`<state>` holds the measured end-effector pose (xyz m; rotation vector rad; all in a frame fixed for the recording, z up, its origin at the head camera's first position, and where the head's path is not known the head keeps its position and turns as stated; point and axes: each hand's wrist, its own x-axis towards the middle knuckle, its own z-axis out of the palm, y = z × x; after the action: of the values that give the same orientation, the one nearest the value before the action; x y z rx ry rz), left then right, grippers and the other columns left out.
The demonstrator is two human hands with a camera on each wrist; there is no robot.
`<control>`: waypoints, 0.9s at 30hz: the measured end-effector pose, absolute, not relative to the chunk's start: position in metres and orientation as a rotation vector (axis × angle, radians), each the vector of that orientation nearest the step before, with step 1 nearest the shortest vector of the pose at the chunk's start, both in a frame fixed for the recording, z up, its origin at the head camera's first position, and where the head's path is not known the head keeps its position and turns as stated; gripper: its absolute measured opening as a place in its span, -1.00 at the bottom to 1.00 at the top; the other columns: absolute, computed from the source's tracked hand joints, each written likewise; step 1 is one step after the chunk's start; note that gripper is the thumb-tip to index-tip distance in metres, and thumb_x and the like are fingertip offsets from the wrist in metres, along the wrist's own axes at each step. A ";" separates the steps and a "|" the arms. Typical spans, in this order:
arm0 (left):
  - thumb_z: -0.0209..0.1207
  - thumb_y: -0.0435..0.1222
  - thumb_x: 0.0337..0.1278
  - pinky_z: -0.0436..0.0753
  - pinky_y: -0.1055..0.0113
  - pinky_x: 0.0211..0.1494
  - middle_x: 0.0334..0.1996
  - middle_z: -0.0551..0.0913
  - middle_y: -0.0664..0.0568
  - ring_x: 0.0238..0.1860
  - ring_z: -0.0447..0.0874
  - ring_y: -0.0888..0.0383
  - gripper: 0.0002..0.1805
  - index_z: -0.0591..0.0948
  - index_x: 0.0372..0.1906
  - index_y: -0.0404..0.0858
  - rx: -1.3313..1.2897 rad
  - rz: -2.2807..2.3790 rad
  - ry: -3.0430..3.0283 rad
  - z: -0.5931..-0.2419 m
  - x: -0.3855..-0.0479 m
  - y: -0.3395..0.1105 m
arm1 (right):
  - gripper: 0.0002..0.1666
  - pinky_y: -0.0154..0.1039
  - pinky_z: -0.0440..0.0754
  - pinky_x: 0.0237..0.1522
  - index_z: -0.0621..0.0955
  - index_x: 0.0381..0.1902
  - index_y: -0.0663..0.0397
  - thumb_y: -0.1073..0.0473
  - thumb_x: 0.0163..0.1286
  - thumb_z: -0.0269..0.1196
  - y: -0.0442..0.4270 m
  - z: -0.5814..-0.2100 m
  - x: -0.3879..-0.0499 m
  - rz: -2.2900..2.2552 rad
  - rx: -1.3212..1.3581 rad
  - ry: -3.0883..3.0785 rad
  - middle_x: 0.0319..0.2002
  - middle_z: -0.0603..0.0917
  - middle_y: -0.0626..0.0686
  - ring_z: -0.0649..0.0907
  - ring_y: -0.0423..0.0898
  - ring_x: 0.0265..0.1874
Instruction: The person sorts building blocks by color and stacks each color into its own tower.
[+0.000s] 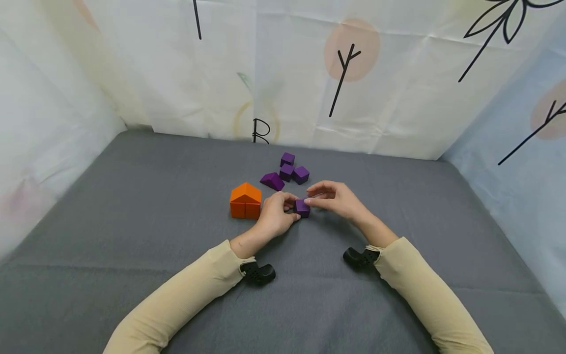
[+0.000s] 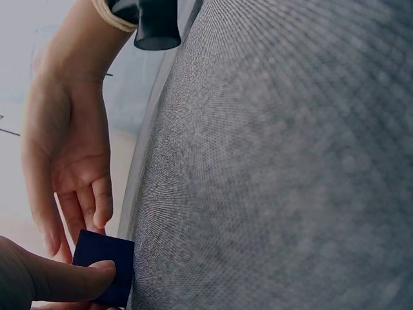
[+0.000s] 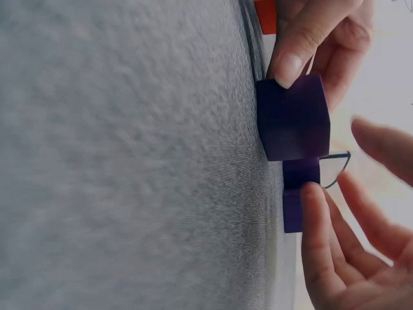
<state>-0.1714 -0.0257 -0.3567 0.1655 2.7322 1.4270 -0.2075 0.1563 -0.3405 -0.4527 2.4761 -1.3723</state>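
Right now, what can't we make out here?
Cube: underside, head view, hidden by its top.
Orange stack: back, head view, behind its front.
Left grip: left wrist view, partly cut off by left edge.
Far block: right wrist view, partly behind right grip.
Cloth: left wrist view, right side blurred.

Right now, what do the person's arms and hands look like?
Both sleeves are long and pale yellow, with a black, rounded camera poking out of each. The left hand and right hand are bare, without gloves.
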 end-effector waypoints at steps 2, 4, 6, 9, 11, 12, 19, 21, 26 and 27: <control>0.34 -0.45 0.01 0.58 0.18 0.10 -0.11 0.62 -0.11 -0.07 0.60 0.00 -0.67 0.65 -0.04 -0.29 0.160 1.424 2.733 -0.356 -0.172 -0.026 | -0.51 -0.09 0.63 -0.06 0.54 0.13 0.24 0.10 0.32 0.28 0.155 -0.340 -0.211 -1.395 -0.392 2.507 0.07 0.62 0.22 0.65 0.04 -0.04; 0.34 -0.45 0.00 0.58 0.18 0.10 -0.11 0.63 -0.11 -0.06 0.60 0.00 -0.67 0.65 -0.05 -0.29 0.154 1.421 2.735 -0.357 -0.172 -0.026 | -0.50 -0.08 0.62 -0.05 0.53 0.14 0.25 0.09 0.33 0.28 0.153 -0.339 -0.216 -1.420 -0.324 2.522 0.08 0.61 0.22 0.65 0.05 -0.03; 0.34 -0.45 0.00 0.58 0.18 0.10 -0.11 0.63 -0.11 -0.07 0.60 0.00 -0.67 0.65 -0.05 -0.29 0.150 1.419 2.736 -0.357 -0.172 -0.026 | -0.49 -0.07 0.62 -0.03 0.52 0.16 0.23 0.08 0.33 0.27 0.150 -0.338 -0.219 -1.439 -0.254 2.528 0.10 0.60 0.22 0.63 0.05 -0.01; 0.35 -0.45 0.00 0.58 0.18 0.09 -0.11 0.63 -0.10 -0.07 0.60 0.01 -0.68 0.66 -0.06 -0.28 0.151 1.420 2.736 -0.357 -0.172 -0.026 | -0.46 -0.05 0.59 0.04 0.50 0.19 0.22 0.08 0.33 0.27 0.146 -0.336 -0.225 -1.467 -0.189 2.527 0.14 0.57 0.23 0.60 0.07 0.04; 0.35 -0.45 0.00 0.58 0.18 0.08 -0.12 0.63 -0.10 -0.08 0.60 0.01 -0.69 0.66 -0.07 -0.28 0.157 1.424 2.736 -0.357 -0.172 -0.026 | -0.46 -0.03 0.58 0.05 0.49 0.19 0.20 0.07 0.33 0.28 0.143 -0.335 -0.228 -1.482 -0.160 2.527 0.16 0.56 0.21 0.58 0.08 0.07; 0.35 -0.45 0.00 0.58 0.18 0.08 -0.12 0.62 -0.10 -0.08 0.59 0.01 -0.69 0.66 -0.07 -0.28 0.161 1.425 2.736 -0.357 -0.172 -0.026 | -0.46 -0.02 0.58 0.06 0.49 0.20 0.19 0.07 0.32 0.28 0.142 -0.334 -0.230 -1.489 -0.151 2.528 0.16 0.56 0.21 0.58 0.09 0.08; 0.34 -0.45 0.01 0.58 0.18 0.10 -0.11 0.62 -0.11 -0.06 0.60 0.00 -0.68 0.66 -0.06 -0.28 0.158 1.432 2.721 -0.357 -0.173 -0.026 | -0.41 -0.02 0.57 0.06 0.47 0.22 0.17 0.09 0.29 0.31 0.135 -0.337 -0.240 -1.480 -0.100 2.543 0.19 0.53 0.21 0.54 0.11 0.14; 0.34 -0.45 0.01 0.57 0.18 0.10 -0.11 0.62 -0.10 -0.07 0.60 0.01 -0.69 0.66 -0.07 -0.28 0.151 1.430 2.718 -0.357 -0.173 -0.025 | -0.41 -0.02 0.57 0.08 0.46 0.23 0.17 0.09 0.29 0.31 0.133 -0.339 -0.243 -1.479 -0.086 2.547 0.20 0.52 0.22 0.53 0.12 0.15; 0.35 -0.45 0.00 0.57 0.18 0.10 -0.11 0.62 -0.11 -0.07 0.59 0.01 -0.69 0.66 -0.07 -0.28 0.150 1.435 2.716 -0.358 -0.174 -0.025 | -0.37 -0.01 0.55 0.11 0.46 0.26 0.14 0.07 0.27 0.33 0.133 -0.343 -0.250 -1.453 -0.072 2.549 0.22 0.51 0.21 0.53 0.12 0.14; 0.35 -0.44 0.00 0.57 0.17 0.10 -0.11 0.62 -0.11 -0.07 0.59 0.00 -0.69 0.66 -0.07 -0.28 0.151 1.434 2.715 -0.358 -0.174 -0.025 | -0.36 0.00 0.55 0.12 0.46 0.26 0.13 0.06 0.27 0.33 0.133 -0.343 -0.251 -1.446 -0.076 2.550 0.22 0.50 0.22 0.54 0.13 0.14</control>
<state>-0.1737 -0.0254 -0.3580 0.1508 2.7147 1.4341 -0.2509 0.1326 -0.3435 -0.0758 2.5500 -1.4457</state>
